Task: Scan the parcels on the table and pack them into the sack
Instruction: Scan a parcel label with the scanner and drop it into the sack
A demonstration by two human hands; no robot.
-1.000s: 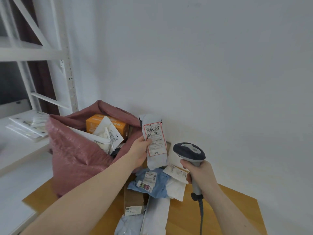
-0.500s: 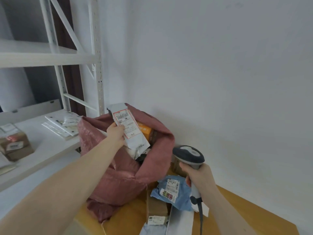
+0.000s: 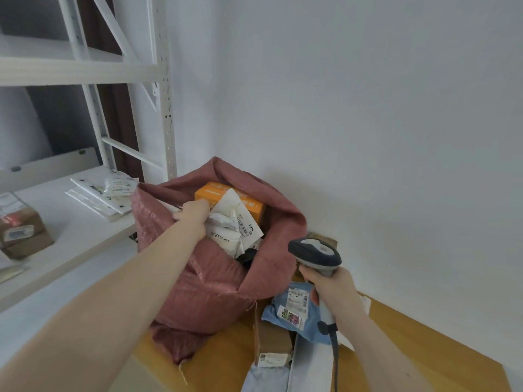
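A person reached into a pink sack (image 3: 203,290) while holding a scanner (image 3: 317,254).

The left hand (image 3: 194,219) was inside the sack's mouth, its grip unclear. The right hand (image 3: 332,290) gripped the scanner beside the sack. A blue parcel (image 3: 291,312) lay beside the sack.

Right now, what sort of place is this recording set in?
Probably a small parcel-sorting or stockroom corner: a pink woven sack stuffed with labelled parcels, a handheld barcode scanner in the right hand, and white metal shelving holding more packages.
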